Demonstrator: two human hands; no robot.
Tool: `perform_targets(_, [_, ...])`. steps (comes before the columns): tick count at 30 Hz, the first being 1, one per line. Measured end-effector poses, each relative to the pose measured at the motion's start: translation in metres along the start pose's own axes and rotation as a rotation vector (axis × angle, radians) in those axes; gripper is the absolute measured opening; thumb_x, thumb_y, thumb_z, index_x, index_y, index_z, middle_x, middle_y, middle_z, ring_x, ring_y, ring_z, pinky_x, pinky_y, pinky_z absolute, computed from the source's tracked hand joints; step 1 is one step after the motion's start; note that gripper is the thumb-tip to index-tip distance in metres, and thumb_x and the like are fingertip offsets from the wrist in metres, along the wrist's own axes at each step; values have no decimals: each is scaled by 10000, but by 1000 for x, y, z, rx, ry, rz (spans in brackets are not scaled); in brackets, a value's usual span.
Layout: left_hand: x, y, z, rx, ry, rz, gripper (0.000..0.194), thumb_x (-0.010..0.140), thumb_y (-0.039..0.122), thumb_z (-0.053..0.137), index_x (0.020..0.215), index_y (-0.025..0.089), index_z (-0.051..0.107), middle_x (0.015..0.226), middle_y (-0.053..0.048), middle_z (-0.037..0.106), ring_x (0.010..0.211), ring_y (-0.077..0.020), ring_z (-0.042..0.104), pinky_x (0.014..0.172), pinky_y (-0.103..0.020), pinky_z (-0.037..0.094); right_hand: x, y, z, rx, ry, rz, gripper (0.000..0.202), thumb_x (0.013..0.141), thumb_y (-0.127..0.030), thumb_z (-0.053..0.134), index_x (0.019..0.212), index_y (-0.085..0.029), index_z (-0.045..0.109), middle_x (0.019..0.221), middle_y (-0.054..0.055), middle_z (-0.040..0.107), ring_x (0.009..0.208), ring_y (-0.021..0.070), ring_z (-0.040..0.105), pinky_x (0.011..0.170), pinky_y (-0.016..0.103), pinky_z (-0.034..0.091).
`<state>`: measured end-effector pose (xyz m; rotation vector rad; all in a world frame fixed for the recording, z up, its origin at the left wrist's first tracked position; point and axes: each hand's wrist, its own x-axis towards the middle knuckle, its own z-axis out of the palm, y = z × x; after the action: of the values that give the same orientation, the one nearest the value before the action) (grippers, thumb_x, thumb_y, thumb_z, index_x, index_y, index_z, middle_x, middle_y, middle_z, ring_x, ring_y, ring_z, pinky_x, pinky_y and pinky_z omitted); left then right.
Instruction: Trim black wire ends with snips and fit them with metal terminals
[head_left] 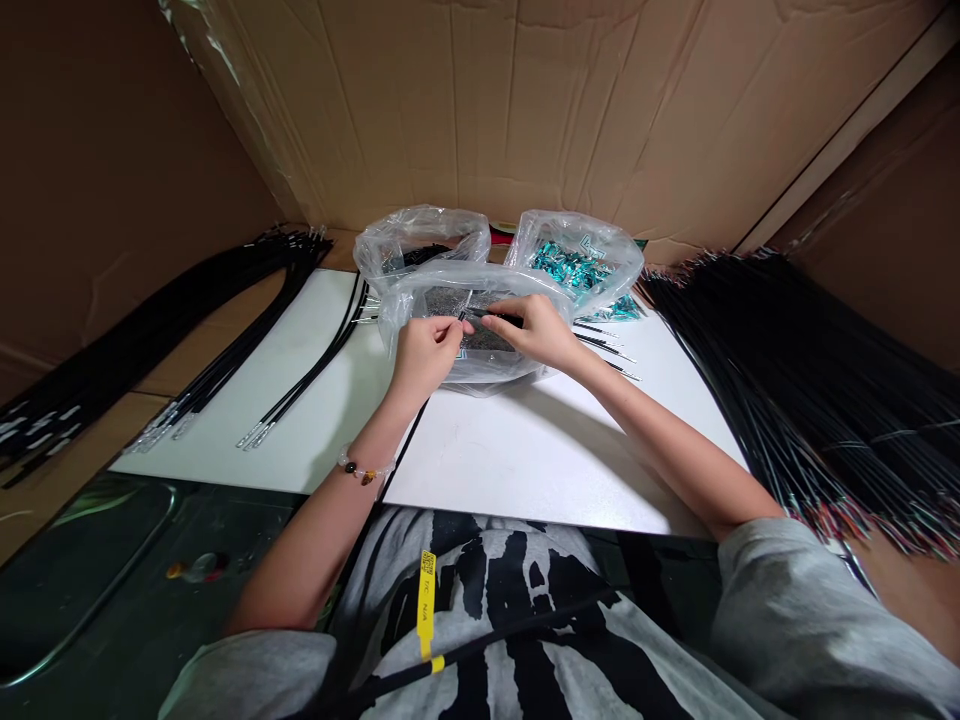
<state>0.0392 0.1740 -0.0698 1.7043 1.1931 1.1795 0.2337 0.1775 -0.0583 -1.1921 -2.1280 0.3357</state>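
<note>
My left hand (431,345) is closed in a pinch over the front clear plastic bag. From under it a thin black cable (407,440) runs down past the wrist to the table's front edge; the cable's tip is hidden at the fingertips. Just to the right, my right hand (529,325) grips a slim dark tool (495,316) that looks like tweezers, its point close to the left fingertips. Below both hands, the front bag (487,375) stands open with many tiny dark grey parts (446,302) inside.
Behind stand a bag of black pieces (420,222) and a bag of shiny teal pieces (574,265). Black cables with metal ends (300,385) lie left; a large cable bundle (817,370) covers the right. Cardboard walls (480,110) enclose the white table (525,470).
</note>
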Motion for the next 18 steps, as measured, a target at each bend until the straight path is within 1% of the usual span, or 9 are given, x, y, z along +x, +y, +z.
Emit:
perform_targets(3, [-1, 1, 0, 11, 5, 9, 295, 786, 309, 557, 789, 126, 788, 473, 52, 417, 476, -101, 347, 477, -251, 250, -2, 1, 2, -5, 30, 7, 340, 984, -389, 549, 794, -143, 687, 673, 1, 571, 650, 125, 356, 624, 281, 295])
perform_targets(5, [-3, 2, 0, 15, 4, 15, 291, 789, 306, 566, 798, 122, 792, 476, 51, 429, 478, -100, 347, 479, -251, 257, -2, 0, 2, -11, 29, -3, 339, 982, -387, 554, 804, -139, 702, 692, 15, 604, 653, 128, 379, 638, 281, 310])
perform_targets(11, [-5, 1, -1, 12, 1, 30, 278, 796, 295, 583, 821, 120, 797, 481, 48, 457, 476, -100, 367, 479, -247, 276, -2, -2, 2, -41, 18, -26, 362, 998, -374, 537, 824, -129, 739, 659, 24, 635, 607, 123, 389, 638, 280, 323])
perform_targets(14, [-4, -2, -1, 6, 1, 41, 270, 807, 308, 584, 800, 130, 786, 480, 44, 457, 472, -102, 369, 472, -247, 277, -3, 0, 3, -61, 35, -20, 365, 1008, -383, 528, 884, -130, 760, 745, 58, 705, 635, 141, 471, 654, 279, 347])
perform_targets(18, [-3, -7, 1, -1, 20, 58, 246, 814, 334, 629, 694, 147, 735, 480, 29, 466, 475, -109, 385, 461, -254, 281, -5, 1, 4, -96, 47, -13, 342, 1001, -397, 546, 974, -141, 772, 890, 98, 765, 715, 180, 583, 687, 281, 380])
